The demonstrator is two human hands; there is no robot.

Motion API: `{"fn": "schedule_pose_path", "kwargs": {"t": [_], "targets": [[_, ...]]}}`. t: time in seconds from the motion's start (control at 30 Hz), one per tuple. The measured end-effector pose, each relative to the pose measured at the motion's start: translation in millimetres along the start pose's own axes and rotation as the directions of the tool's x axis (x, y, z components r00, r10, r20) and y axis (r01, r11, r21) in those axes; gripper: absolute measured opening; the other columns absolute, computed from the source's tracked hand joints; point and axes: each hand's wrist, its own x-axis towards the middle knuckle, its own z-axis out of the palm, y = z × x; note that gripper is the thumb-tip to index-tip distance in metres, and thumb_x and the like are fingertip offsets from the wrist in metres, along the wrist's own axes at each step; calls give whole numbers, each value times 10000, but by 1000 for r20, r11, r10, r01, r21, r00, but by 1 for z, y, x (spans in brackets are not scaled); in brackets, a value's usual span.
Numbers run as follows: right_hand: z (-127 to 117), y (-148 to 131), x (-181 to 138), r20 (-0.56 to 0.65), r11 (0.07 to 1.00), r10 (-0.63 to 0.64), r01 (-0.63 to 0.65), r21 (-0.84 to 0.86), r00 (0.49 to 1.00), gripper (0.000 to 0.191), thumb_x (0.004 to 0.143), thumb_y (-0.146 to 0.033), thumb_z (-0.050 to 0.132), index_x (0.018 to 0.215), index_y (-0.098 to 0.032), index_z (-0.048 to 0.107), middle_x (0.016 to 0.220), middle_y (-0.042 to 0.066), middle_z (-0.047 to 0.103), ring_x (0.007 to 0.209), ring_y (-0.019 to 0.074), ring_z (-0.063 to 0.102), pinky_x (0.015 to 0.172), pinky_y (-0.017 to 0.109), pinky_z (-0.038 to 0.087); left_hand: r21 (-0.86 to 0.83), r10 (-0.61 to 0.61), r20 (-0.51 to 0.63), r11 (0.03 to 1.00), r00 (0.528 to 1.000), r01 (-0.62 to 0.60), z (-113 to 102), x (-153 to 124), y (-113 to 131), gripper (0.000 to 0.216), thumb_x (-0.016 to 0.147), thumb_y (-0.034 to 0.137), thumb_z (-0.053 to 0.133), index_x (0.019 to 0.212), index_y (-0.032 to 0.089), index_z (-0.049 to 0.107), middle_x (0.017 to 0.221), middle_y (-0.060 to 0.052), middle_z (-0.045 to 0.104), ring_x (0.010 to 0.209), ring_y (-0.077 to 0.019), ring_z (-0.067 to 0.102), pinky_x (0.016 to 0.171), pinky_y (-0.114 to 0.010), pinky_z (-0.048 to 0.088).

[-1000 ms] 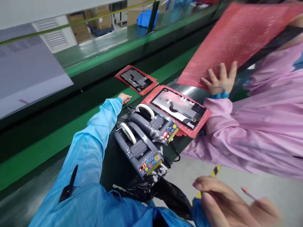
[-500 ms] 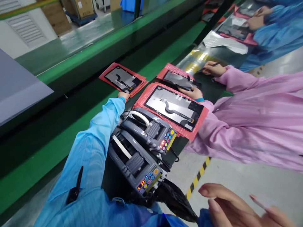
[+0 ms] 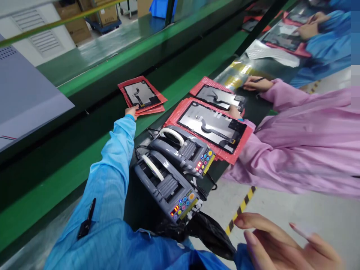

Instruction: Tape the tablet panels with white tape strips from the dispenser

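My left hand point(image 3: 132, 111), at the end of a blue sleeve, is closed on the near corner of a tablet screen point(image 3: 144, 92) lying on a red bubble-wrap sheet point(image 3: 125, 93). Another red sheet point(image 3: 154, 109) shows beneath it, turned at a different angle; the fingers under the corner are hidden. At the lower right, my right hand point(image 3: 284, 240) hangs over the floor with fingers apart and nothing in it. Between my arms stand two grey tape dispensers, the nearer one point(image 3: 168, 187) with a lit red display and the farther one point(image 3: 182, 150) beside it.
A stack of red sheets with a tablet screen point(image 3: 210, 125) on top lies beyond the dispensers. A co-worker's pink sleeve point(image 3: 284, 138) reaches in from the right, a hand at another screen point(image 3: 216, 97). A grey panel point(image 3: 33, 97) juts in at left, beside the green conveyor point(image 3: 56, 202).
My left hand has shifted left, and the upper screen with its red sheet has moved and turned over the lower one. The view has swung slightly; my right hand stays spread.
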Motion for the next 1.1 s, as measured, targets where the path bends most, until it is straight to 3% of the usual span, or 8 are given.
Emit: {"fn": "schedule_pose_path", "kwargs": {"t": [0.17, 0.37, 0.53, 0.63, 0.73, 0.87, 0.97, 1.1], "targets": [[7, -13, -26, -163, 974, -89, 120, 192, 983, 667, 683, -335, 680, 1235, -649, 478, 550, -18, 645, 378, 307, 555, 483, 540, 526, 54, 4, -61, 999, 998, 0, -64, -24, 33, 219, 725, -67, 686, 679, 118, 578, 595, -6, 611, 678, -193, 709, 671, -327, 627], [33, -28, -56, -45, 774, -462, 428, 467, 886, 689, 747, -272, 670, 1330, -570, 458, 601, -50, 646, 373, 201, 543, 414, 404, 527, 84, -9, -134, 996, 991, 21, -215, -122, 45, 180, 743, -75, 647, 707, 100, 624, 637, -67, 668, 735, -242, 723, 716, -396, 633], [85, -38, -96, -9, 555, -613, 439, 707, 790, 593, 815, -262, 654, 1331, -472, 452, 644, -66, 640, 454, 161, 574, 469, 317, 517, 14, 89, -215, 996, 972, -88, -347, -231, -27, 223, 620, -21, 786, 681, 123, 627, 594, -8, 656, 675, -203, 697, 716, -360, 606], [116, -41, -122, 104, 558, -593, 314, 769, 799, 432, 827, -316, 674, 1210, -359, 479, 667, -57, 640, 536, 156, 608, 553, 310, 527, -34, 185, -227, 980, 956, -197, -406, -302, -99, 333, 463, 112, 903, 647, 138, 626, 586, 23, 653, 609, -149, 640, 703, -321, 568], [147, -45, -140, 341, 674, -506, 116, 730, 792, 342, 818, -466, 679, 1049, -267, 523, 698, -27, 616, 622, 143, 619, 604, 291, 521, -74, 263, -216, 956, 940, -285, -439, -362, -169, 459, 360, 298, 945, 681, 146, 654, 652, 12, 687, 630, -131, 618, 729, -306, 541], [186, -52, -151, 608, 774, -469, -33, 633, 640, 275, 811, -464, 682, 856, -218, 568, 681, -22, 576, 611, 109, 568, 569, 247, 487, 30, 371, -246, 926, 895, -376, -453, -410, -228, 460, 478, 416, 897, 791, 166, 669, 782, -18, 720, 756, -165, 643, 815, -312, 517], [204, -61, -158, 726, 850, -376, -96, 517, 576, 183, 823, -313, 688, 756, -189, 571, 631, -30, 540, 562, 82, 508, 539, 216, 450, 357, 431, -210, 869, 878, -342, -468, -427, -233, 345, 583, 407, 861, 758, 186, 662, 811, -47, 713, 843, -237, 664, 850, -340, 500], [218, -73, -166, 796, 918, -233, -144, 369, 559, 186, 831, -156, 636, 664, -169, 554, 565, -40, 510, 492, 59, 430, 492, 196, 367, 774, 527, -104, 576, 844, -264, -503, -427, -192, 430, 650, 448, 840, 484, 210, 523, 583, -69, 560, 913, -350, 657, 907, -410, 480]]}}
